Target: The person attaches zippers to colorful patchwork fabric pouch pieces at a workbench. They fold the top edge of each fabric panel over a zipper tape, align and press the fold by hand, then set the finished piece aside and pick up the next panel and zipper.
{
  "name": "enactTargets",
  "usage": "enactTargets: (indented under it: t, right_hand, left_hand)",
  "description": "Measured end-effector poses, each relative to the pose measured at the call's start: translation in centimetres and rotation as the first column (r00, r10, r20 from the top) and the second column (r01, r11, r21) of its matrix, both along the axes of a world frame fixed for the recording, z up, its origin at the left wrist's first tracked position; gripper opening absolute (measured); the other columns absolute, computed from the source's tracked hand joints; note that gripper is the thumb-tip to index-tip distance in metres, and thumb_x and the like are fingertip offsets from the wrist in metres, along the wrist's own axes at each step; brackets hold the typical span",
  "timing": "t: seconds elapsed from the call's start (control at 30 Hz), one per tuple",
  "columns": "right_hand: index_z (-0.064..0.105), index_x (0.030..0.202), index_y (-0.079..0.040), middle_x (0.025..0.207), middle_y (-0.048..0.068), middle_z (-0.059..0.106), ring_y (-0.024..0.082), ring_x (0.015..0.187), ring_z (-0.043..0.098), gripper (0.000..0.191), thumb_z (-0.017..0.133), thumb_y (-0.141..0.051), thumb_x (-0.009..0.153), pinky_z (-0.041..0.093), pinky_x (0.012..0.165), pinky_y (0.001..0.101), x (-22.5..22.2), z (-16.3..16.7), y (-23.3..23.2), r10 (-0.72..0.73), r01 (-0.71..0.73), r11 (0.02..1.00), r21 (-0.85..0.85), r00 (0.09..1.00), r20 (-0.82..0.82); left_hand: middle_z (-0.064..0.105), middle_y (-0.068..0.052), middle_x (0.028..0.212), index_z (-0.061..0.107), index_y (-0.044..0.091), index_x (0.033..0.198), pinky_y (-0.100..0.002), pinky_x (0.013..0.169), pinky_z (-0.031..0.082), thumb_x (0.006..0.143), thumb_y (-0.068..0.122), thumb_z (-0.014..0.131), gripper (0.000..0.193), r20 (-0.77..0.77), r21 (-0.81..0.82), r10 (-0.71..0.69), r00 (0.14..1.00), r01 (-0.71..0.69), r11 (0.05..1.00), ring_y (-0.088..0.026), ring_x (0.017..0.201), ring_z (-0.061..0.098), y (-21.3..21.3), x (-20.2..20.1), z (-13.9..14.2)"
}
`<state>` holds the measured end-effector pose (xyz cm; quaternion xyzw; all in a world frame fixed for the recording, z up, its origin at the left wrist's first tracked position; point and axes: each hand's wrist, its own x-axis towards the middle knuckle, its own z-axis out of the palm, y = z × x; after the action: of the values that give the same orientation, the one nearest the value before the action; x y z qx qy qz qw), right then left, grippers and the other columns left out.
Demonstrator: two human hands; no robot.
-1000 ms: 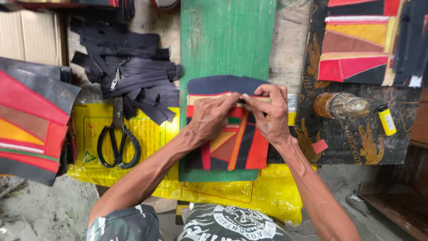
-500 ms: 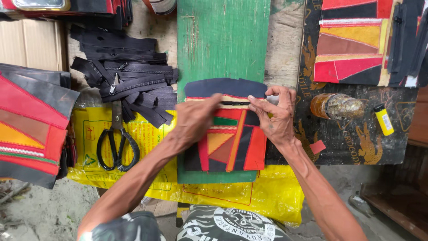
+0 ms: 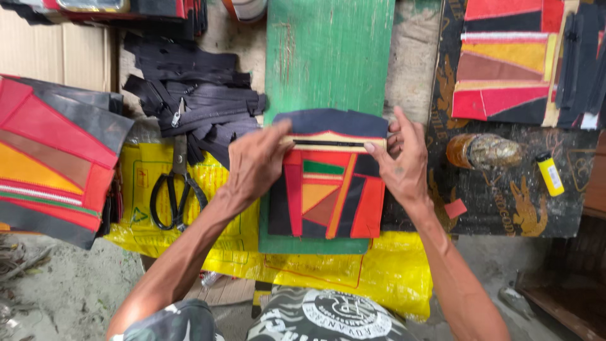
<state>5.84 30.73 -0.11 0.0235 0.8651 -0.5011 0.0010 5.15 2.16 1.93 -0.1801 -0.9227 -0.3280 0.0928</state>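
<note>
Rough painted wood board (image 3: 328, 57), matt patchwork pouch (image 3: 328, 192)

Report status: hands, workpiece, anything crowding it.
Left hand and right hand press both ends of the zipper strip on the patchwork pouch. Pouch flat on green board. Scissors lie off left, apart.

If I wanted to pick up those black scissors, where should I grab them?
Take the scissors by the two looped handles, coming from the near side, the person's side. They lie flat on the yellow sheet with loops toward the person and closed blades pointing away, tips close to the pile of black zippers.
</note>
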Motion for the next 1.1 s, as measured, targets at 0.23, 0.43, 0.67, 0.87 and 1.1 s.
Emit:
enactTargets:
  t: [0.23, 0.43, 0.67, 0.87, 1.1]
  right_hand:
    - [0.052, 0.112, -0.001, 0.115, 0.004, 0.066, 0.007, 0.103, 0.063, 0.023, 0.071, -0.002, 0.098, 0.055, 0.094, 0.0230, -0.2, -1.4, 2.9, 0.177, -0.085, 0.759, -0.645, 0.981, 0.079]
    - [0.039, 0.115, -0.007, 0.098, 0.005, 0.069, 0.010, 0.089, 0.069, 0.050, 0.075, 0.008, 0.083, 0.060, 0.073, 0.0244, -1.1, -0.2, 3.0, 0.289, -0.078, 0.795, -0.601, 0.920, 0.263]
    - [0.052, 0.138, -0.004, 0.111, 0.004, 0.068, 0.010, 0.100, 0.066, 0.062, 0.074, 0.011, 0.081, 0.057, 0.079, 0.0252, -1.0, 7.2, 0.8, 0.247, -0.175, 0.941, -0.290, 0.941, 0.231]
    - [0.065, 0.129, -0.004, 0.106, 0.009, 0.077, 0.018, 0.099, 0.074, 0.036, 0.070, 0.007, 0.095, 0.058, 0.088, 0.0344, -0.1, 14.3, 1.8, 0.229, -0.172, 0.969, 0.177, 0.897, -0.379]
    - [0.071, 0.115, 0.002, 0.118, 0.016, 0.073, 0.035, 0.114, 0.068, 0.039, 0.065, 0.012, 0.078, 0.051, 0.099, 0.0456, -0.3, 7.4, 0.6, 0.522, -0.220, 0.809, 0.545, 0.694, -0.496]
  left_hand:
    - [0.062, -0.017, 0.109, 0.071, 0.005, 0.108, -0.046, 0.082, 0.045, 0.051, 0.030, 0.095, 0.066, -0.004, -0.188, -0.215, 0.977, 0.210, 0.959, -0.039, 0.104, 0.059, -0.3, -5.4, 1.8]
    - [0.069, -0.016, 0.088, 0.061, -0.001, 0.098, -0.041, 0.080, 0.053, 0.065, 0.020, 0.093, 0.050, 0.627, 0.137, -0.307, 0.716, 0.287, 0.948, -0.031, 0.087, 0.070, -1.1, -7.9, 2.2]
    - [0.069, -0.022, 0.084, 0.057, -0.001, 0.108, -0.046, 0.070, 0.052, 0.072, 0.001, 0.080, 0.043, 0.459, 0.124, -0.294, 0.839, 0.267, 0.956, -0.041, 0.084, 0.070, -0.1, -4.6, 5.9]
    - [0.073, -0.014, 0.096, 0.058, 0.001, 0.112, -0.045, 0.081, 0.052, 0.077, -0.004, 0.075, 0.039, -0.055, -0.033, -0.251, 0.966, 0.250, 0.968, -0.036, 0.093, 0.069, -1.2, -2.2, 13.4]
    - [0.065, -0.020, 0.125, 0.063, -0.001, 0.108, -0.048, 0.104, 0.048, 0.074, 0.003, 0.071, 0.035, -0.142, -0.430, -0.292, 0.946, 0.207, 0.879, -0.036, 0.122, 0.061, -3.0, -0.2, 7.4]
